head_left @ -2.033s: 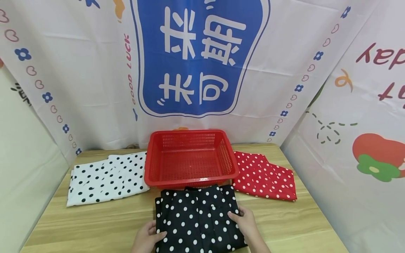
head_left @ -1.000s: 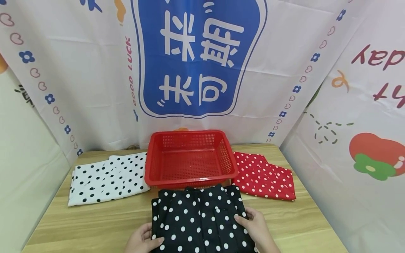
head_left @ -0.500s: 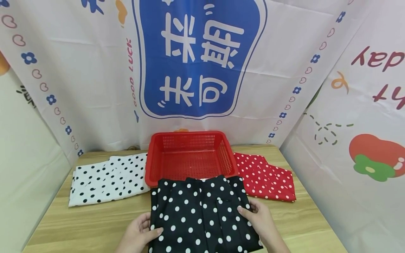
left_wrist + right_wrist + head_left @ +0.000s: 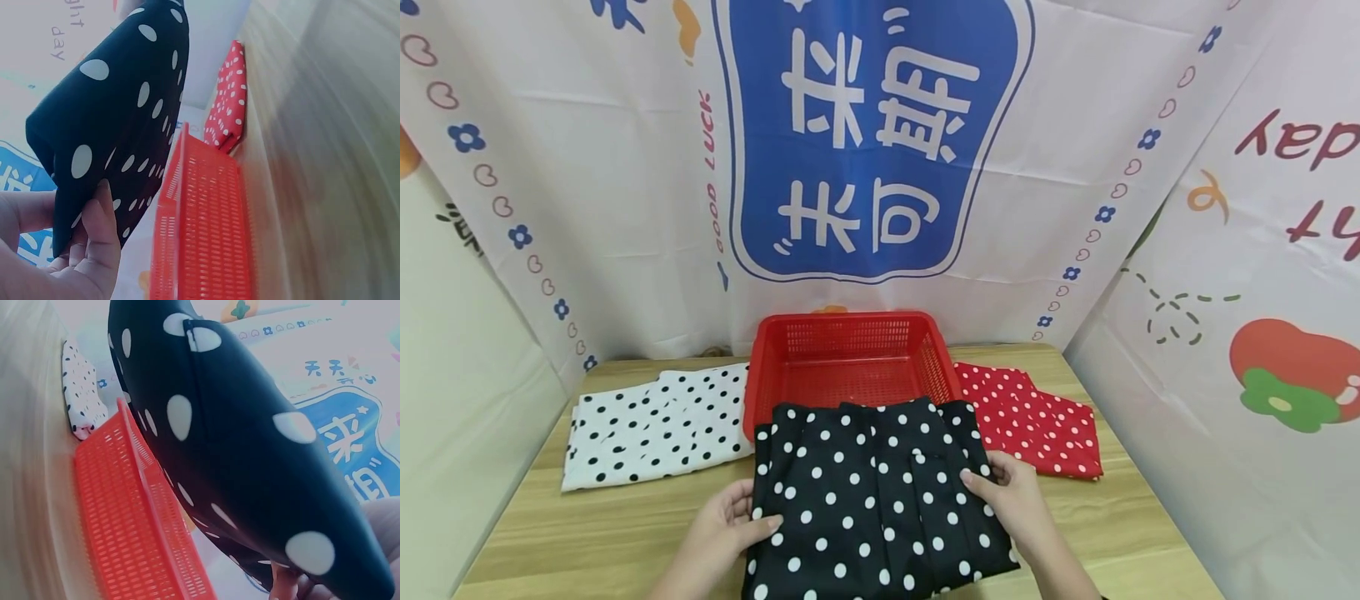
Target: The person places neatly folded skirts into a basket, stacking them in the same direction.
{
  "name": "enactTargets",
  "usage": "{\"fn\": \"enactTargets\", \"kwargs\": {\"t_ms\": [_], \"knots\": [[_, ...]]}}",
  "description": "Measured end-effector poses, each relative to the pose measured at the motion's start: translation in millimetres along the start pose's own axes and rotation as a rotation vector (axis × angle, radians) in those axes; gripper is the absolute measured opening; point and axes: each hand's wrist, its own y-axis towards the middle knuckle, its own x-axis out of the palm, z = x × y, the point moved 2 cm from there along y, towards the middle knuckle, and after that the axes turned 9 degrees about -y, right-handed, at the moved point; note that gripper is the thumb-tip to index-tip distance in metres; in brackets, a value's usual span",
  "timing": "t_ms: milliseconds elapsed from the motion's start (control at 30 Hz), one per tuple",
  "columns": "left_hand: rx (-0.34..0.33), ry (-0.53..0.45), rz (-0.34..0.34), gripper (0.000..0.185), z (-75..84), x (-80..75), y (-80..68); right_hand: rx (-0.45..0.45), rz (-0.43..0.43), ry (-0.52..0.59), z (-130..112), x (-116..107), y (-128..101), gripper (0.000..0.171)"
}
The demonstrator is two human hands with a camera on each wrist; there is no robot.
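Note:
A folded black garment with white polka dots [image 4: 865, 500] is held up off the table between both hands, its top edge overlapping the front of a red plastic basket [image 4: 760, 367]. My left hand [image 4: 730, 521] pinches its left side, thumb on top and fingers beneath. On the opposite side my right hand [image 4: 1011, 492] grips the edge in the same way. In the left wrist view the black cloth [image 4: 119, 94] hangs above the table. The right wrist view has the cloth [image 4: 219, 437] covering most of the right hand.
A folded white cloth with black dots [image 4: 655, 425] lies left of the basket. To the right lies a folded red cloth with white dots [image 4: 1030, 421]. Behind the wooden table [image 4: 587, 542] hangs a printed white curtain [image 4: 655, 192].
Both hands have lifted the black dotted garment from the table and moved it forward, so it now overlaps the basket's front. The basket and the other two cloths stay in place.

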Motion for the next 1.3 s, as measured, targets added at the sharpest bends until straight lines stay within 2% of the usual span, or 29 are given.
{"fn": "enactTargets", "kwargs": {"t_ms": [133,267,533,833,1300], "knots": [[0.014,0.009,-0.023,0.048,10.6,-0.1,2.2,-0.019,0.01,0.001,-7.3,-1.9,2.8,0.029],[-0.008,0.009,-0.013,0.047,15.0,1.2,5.9,-0.014,0.017,-0.002,-8.6,-1.5,7.3,0.03],[0.035,-0.002,-0.023,0.047,16.5,0.4,16.5,-0.035,0.001,-0.011,-10.1,2.7,22.3,0.032],[0.03,0.007,-0.049,0.045,17.5,-4.4,27.1,-0.048,0.007,-0.032,-16.7,7.5,30.7,0.031],[0.053,0.031,-0.019,0.049,17.5,-6.2,50.4,-0.017,0.023,-0.03,-14.6,21.2,59.1,0.035]]}}
